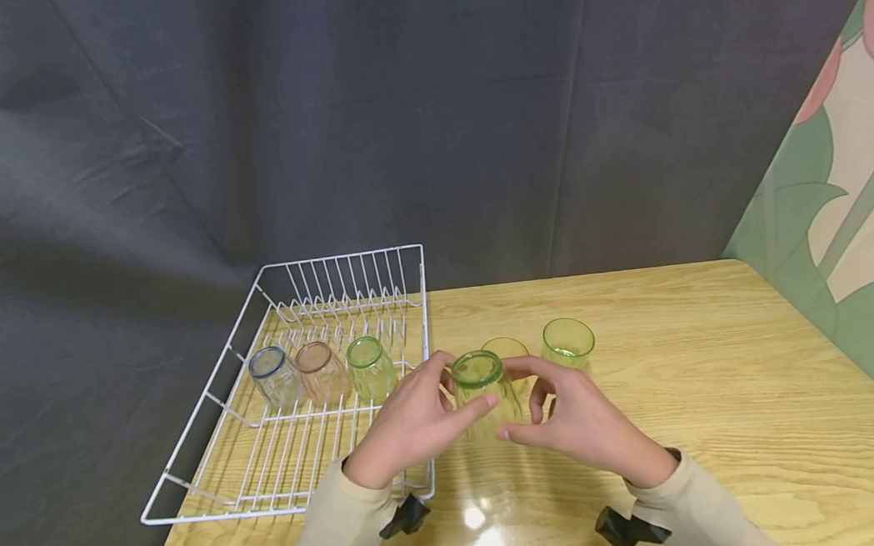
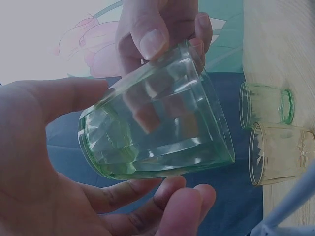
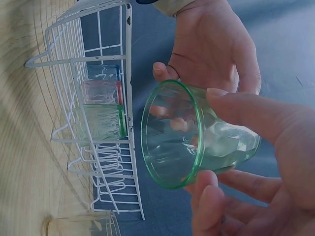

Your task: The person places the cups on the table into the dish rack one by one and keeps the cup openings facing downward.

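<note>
A ribbed green glass [image 1: 482, 395] is held above the table, upside down with its thick base up. My right hand [image 1: 577, 419] grips it from the right, thumb and fingers on opposite sides near the rim, as the right wrist view shows. From the other side my left hand [image 1: 412, 421] curls around the glass near its base, with the thumb [image 2: 83, 96] against its wall. Just behind the held glass, a yellow glass [image 1: 505, 347] stands partly hidden. Another green glass [image 1: 569, 342] is upright beyond my right hand.
To the left, a white wire dish rack [image 1: 215, 399] holds an upside-down blue glass [image 1: 274, 376], pink glass [image 1: 321, 372] and green glass [image 1: 371, 369] in a row. A dark curtain [image 1: 473, 120] hangs behind the wooden table [image 1: 712, 356].
</note>
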`<state>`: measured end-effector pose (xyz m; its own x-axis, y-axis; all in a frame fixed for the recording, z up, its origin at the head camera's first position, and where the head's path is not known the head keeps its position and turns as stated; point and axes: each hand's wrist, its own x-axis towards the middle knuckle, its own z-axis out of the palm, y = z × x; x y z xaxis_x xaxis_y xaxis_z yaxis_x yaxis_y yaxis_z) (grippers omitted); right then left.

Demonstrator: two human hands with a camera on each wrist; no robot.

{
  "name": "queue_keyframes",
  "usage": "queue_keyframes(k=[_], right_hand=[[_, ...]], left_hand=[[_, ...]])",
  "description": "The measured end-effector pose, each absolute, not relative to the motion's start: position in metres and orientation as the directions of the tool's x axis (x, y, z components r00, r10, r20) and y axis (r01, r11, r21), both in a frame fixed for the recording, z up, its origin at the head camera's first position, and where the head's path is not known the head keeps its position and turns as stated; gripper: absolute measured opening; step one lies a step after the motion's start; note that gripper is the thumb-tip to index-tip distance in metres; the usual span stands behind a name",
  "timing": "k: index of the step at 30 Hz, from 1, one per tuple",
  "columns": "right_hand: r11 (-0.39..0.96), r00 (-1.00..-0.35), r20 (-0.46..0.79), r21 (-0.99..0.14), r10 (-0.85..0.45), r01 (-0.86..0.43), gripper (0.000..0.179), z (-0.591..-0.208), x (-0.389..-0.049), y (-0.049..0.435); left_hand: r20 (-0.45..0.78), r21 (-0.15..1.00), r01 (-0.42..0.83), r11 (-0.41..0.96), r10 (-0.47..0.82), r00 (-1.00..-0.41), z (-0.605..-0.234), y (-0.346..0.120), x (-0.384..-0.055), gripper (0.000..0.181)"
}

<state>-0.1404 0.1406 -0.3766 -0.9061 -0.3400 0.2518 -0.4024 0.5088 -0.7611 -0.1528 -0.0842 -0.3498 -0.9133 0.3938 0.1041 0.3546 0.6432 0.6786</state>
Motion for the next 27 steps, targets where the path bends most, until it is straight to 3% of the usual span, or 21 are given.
queue_keyframes(k=[15, 27], right_hand=[[0.500, -0.891, 0.200, -0.768, -0.407, -0.400, 0.071, -0.3773, -0.1383, 0.1423], [0.447, -0.872, 0.245, -0.781, -0.423, -0.437, 0.064, -0.3795, -0.1393, 0.1424]], left_hand=[[0.122, 0.678, 0.378, 0.630, 0.411, -0.904, -0.3501, -0.0857, -0.1504, 0.050], [0.148, 0.678, 0.405, 0.614, 0.425, -0.893, -0.3460, -0.0920, -0.1489, 0.050]])
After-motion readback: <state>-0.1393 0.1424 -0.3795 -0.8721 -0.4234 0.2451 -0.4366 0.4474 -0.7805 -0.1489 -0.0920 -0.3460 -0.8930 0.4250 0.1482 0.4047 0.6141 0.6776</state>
